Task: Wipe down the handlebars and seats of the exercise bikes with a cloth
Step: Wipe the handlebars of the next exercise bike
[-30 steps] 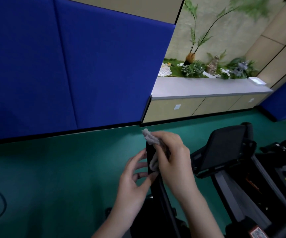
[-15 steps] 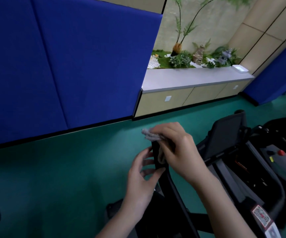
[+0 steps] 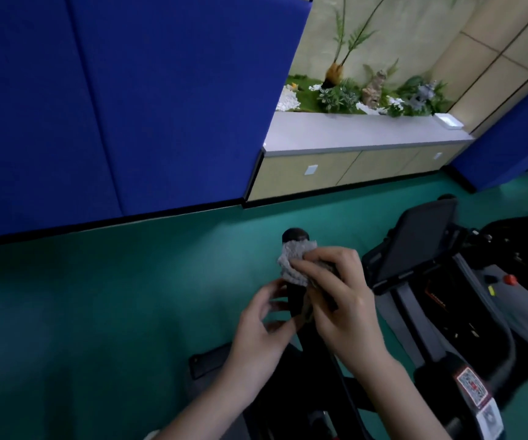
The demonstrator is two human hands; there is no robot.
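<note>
Wrapping the grey cloth [image 3: 293,265] over the upper end of the black handlebar [image 3: 296,300], the right hand [image 3: 345,306] grasps cloth and bar together, fingers folded across the front so the fabric is pressed against the grip. Only the bar's rounded tip [image 3: 294,235] shows above the cloth.

The left hand [image 3: 262,328] sits just below, on the left side of the bar, with fingers and thumb curled round it. I judge this to be a bracing hold: it steadies the bar so the rubbing hand can bear down without the bar swinging (this is a reading of the pose, not something seen).

The step in hand looks like wiping this one grip near its top. The length of bar under the left hand is not covered by cloth and would need a pass too.

To the right, well apart from both hands, stands the bike's dark console [image 3: 415,246], tilted back, and nearer the viewer a frame post carries a sticker [image 3: 475,389] with square codes. No seat can be picked out. Green floor [image 3: 129,312] runs to the far blue wall pads [image 3: 129,106] and a low cabinet [image 3: 351,166] topped with plants.
</note>
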